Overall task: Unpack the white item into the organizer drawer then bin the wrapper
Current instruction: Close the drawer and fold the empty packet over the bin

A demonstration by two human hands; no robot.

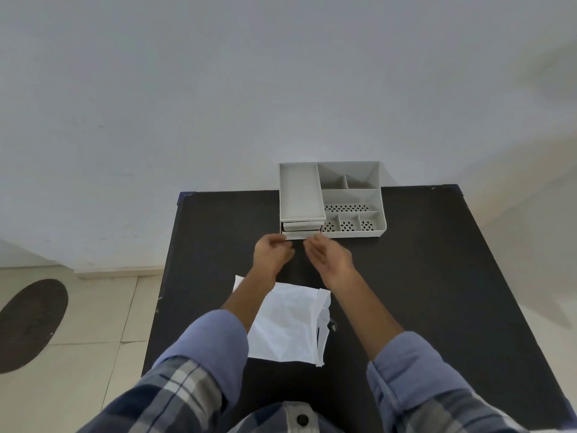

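Reaching forward over the black table (406,276), both arms are stretched out side by side, blue sleeves pushed back from the forearms. Left hand (272,252): fingers curled inward, fingertips at the front edge of the lower drawer (300,234) of the grey organizer (352,195); whether they actually pinch the drawer front cannot be told, as the contact point is small and shadowed. Right hand (328,254): palm turned toward the left hand, fingers loosely extended and slack, holding nothing, fingertips just below the same drawer front. The drawer sits only slightly out from the organizer's left stack, under a deep open tray. The organizer stands at the far edge of the table against the wall. A white wrapper (287,323) lies flat on the table near the person, partly under the left forearm. The white item itself cannot be made out separately from the wrapper.
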